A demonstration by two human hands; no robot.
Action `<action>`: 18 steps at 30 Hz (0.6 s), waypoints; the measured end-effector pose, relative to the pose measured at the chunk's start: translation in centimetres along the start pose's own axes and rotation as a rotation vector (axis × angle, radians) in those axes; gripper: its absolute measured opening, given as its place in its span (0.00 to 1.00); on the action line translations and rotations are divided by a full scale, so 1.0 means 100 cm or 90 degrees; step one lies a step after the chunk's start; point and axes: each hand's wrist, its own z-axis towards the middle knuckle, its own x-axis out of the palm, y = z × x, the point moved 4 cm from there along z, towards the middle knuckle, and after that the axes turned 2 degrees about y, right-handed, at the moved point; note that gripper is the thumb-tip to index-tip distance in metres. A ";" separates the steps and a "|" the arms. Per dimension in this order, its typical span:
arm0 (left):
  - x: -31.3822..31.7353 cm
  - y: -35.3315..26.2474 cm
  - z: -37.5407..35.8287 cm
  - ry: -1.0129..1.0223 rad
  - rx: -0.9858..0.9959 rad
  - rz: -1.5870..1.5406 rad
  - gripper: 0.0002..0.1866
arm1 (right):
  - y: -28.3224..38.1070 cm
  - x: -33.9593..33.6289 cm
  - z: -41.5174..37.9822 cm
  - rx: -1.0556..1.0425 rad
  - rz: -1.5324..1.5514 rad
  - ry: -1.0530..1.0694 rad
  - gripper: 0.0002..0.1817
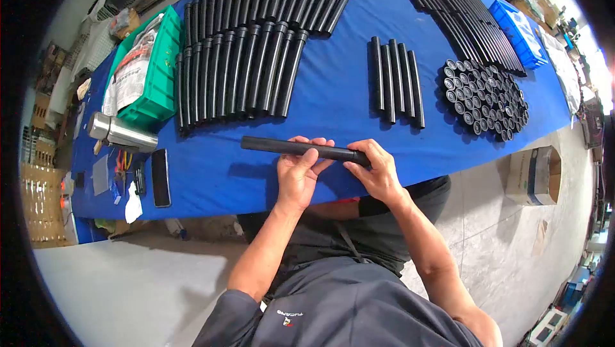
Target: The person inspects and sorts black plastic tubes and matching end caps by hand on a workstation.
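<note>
A long black tube (269, 145) lies almost level across both hands, just above the front part of the blue-covered table. My left hand (298, 177) is closed around its middle, palm up, with the thumb across the top. At the tube's right end, the thumb and fingers of my right hand (379, 171) grip a slightly wider part that looks like a black cap; the fingers partly hide it. Beyond the hands, several loose black tubes (400, 84) lie side by side. Round black caps (477, 97) stand packed together to the right.
Rows of black tubes with wider ends (246, 46) fill the back left. Thinner black rods (461, 20) lie back right beside a blue basket (522, 33). On the left are a green crate (154, 100), a steel flask (122, 132) and a phone (161, 177). A cardboard box (532, 177) stands on the floor.
</note>
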 end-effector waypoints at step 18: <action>0.003 -0.004 -0.003 0.048 -0.054 -0.068 0.16 | -0.009 0.000 -0.006 0.189 0.215 0.051 0.19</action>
